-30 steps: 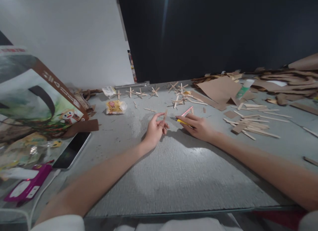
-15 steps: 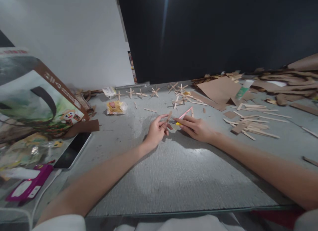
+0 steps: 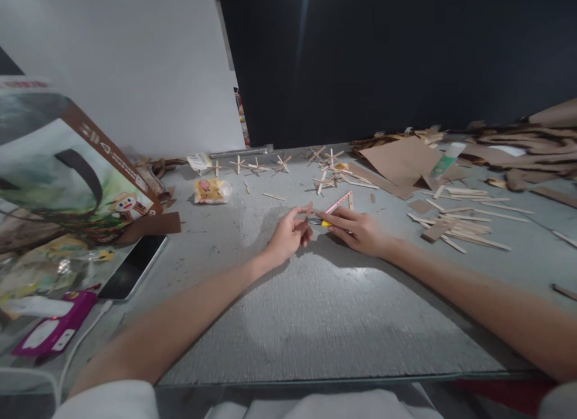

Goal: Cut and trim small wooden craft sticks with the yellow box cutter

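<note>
My left hand [image 3: 287,236] pinches a small flat wooden or cardboard piece [image 3: 310,208] upright between thumb and fingers, over the middle of the table. Beside it, my right hand [image 3: 360,231] grips a slim craft knife [image 3: 339,202] with a pink-and-white striped handle and a yellow part near its front. The blade points left and reaches close to the held piece; whether it touches is too small to tell. Behind the hands stand several star-shaped pieces of crossed wooden sticks [image 3: 282,163].
Loose wooden sticks [image 3: 478,238] lie in a pile at right, near a brown cardboard sheet [image 3: 392,160] and a green-and-white glue stick [image 3: 444,162]. To the left are a yellow packet [image 3: 211,191], a phone [image 3: 134,267], a magenta device [image 3: 58,323] with a white cable, and a large printed bag [image 3: 76,166].
The view has shifted slightly. The left hand has turned a little, with the small piece still in its pinch. The right hand keeps its hold on the craft knife.
</note>
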### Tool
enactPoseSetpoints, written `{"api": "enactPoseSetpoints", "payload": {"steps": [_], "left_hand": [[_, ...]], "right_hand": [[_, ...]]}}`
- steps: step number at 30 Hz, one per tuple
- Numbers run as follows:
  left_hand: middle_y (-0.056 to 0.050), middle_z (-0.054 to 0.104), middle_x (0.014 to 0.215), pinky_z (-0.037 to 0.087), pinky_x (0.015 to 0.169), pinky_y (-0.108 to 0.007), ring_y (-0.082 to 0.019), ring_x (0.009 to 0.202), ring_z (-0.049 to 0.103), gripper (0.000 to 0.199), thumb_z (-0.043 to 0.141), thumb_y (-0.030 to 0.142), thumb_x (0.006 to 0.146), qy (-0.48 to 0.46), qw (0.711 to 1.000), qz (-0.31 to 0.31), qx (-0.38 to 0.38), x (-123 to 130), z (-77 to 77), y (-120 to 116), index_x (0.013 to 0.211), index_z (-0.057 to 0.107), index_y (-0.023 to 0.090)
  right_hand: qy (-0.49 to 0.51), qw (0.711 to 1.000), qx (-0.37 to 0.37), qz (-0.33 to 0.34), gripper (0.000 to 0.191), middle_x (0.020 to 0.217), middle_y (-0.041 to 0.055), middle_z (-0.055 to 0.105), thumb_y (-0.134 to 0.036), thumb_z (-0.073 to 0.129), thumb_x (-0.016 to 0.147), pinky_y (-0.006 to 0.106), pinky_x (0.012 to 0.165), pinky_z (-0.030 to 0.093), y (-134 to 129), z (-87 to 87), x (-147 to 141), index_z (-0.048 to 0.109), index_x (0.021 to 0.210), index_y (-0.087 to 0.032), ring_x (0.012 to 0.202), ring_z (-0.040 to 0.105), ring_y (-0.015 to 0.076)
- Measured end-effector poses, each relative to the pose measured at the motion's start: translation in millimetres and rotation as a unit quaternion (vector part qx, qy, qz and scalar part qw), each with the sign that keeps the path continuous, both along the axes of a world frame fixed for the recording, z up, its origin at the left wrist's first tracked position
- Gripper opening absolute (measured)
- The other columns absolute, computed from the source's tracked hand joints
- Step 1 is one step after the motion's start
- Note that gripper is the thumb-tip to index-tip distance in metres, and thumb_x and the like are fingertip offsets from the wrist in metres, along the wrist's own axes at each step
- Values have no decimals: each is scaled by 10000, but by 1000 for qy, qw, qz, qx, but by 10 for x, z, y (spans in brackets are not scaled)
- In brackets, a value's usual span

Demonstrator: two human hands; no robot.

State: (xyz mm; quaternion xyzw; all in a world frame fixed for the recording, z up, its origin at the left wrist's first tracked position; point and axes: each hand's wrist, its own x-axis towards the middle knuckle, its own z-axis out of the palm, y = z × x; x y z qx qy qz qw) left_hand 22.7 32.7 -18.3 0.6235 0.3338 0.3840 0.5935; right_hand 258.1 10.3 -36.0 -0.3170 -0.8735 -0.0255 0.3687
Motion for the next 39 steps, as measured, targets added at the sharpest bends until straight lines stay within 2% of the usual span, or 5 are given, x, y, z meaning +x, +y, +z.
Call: {"api": "enactPoseSetpoints", "payload": {"steps": [3, 7, 11, 19, 39], "left_hand": [[60, 622, 586, 362, 478, -207, -85, 431, 497, 89, 619, 208, 961, -11, 1000, 14, -3, -4, -1, 10, 1016, 549, 200], [61, 619, 574, 375, 476, -197, -76, 430, 494, 138, 621, 240, 964, -23, 1000, -5, 12, -5, 10, -12, 911, 497, 210], [42, 660, 619, 390, 468, -204, -78, 428, 519, 209, 667, 320, 960, -11, 999, -29, 20, 10, 11, -51, 909, 493, 215], [21, 693, 658, 385, 462, -215, -89, 440, 543, 392, 751, 502, 914, -61, 997, 41, 0, 4, -34, 29, 915, 479, 219], [-14, 714, 715, 409, 489, -233, -105, 468, 563, 295, 736, 417, 934, -58, 998, 19, -5, -3, -21, 19, 955, 537, 199]], "right_hand": [[10, 1000, -6, 0, 471, 1090, 103, 685, -316, 462, 1105, 334, 806, 592, 18, 0, -9, 556, 1566, -314, 885, 684, 207], [30, 999, -13, -11, 450, 1038, 104, 667, -337, 461, 1106, 342, 813, 594, 45, 7, -28, 603, 1528, -279, 873, 671, 211], [56, 998, -15, -36, 445, 1029, 110, 667, -358, 441, 1110, 357, 812, 597, 59, -1, -24, 630, 1501, -262, 873, 670, 220], [50, 998, -21, -36, 444, 1073, 127, 686, -348, 428, 1114, 366, 814, 598, 13, 24, -23, 623, 1499, -242, 885, 682, 221], [18, 1000, -5, 3, 461, 1085, 124, 688, -309, 435, 1109, 375, 812, 599, 7, 54, -42, 567, 1550, -285, 920, 688, 241]]}}
